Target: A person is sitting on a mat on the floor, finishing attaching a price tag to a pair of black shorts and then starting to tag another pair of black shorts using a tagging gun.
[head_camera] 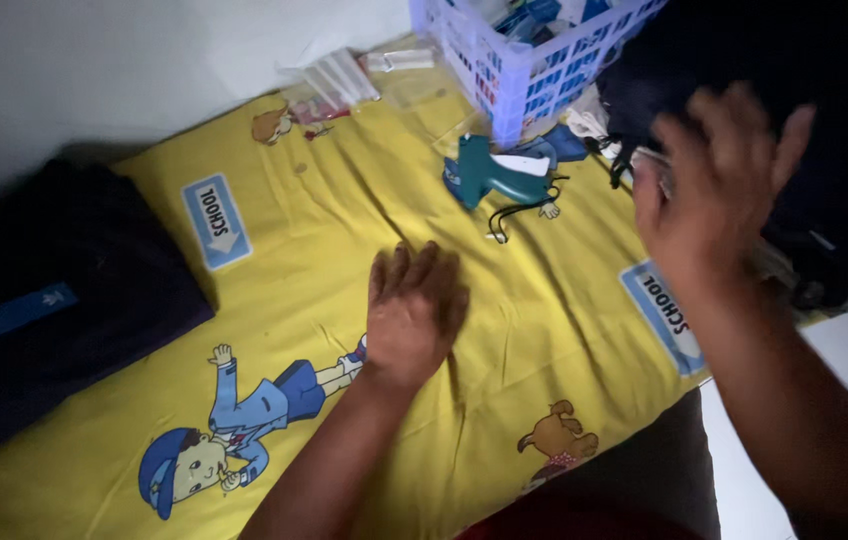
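With the left hand (pixel 412 312) pressed flat and empty on the yellow cartoon sheet (pixel 294 300) at centre frame, the right hand (pixel 719 185), fingers spread and gripping nothing, would do best settling squarely onto the dark garment pile (pixel 824 120) at upper right before pulling.

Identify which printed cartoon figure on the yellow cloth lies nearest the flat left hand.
The child in blue, its feet beside the left hand; both brown dogs lie farther off.
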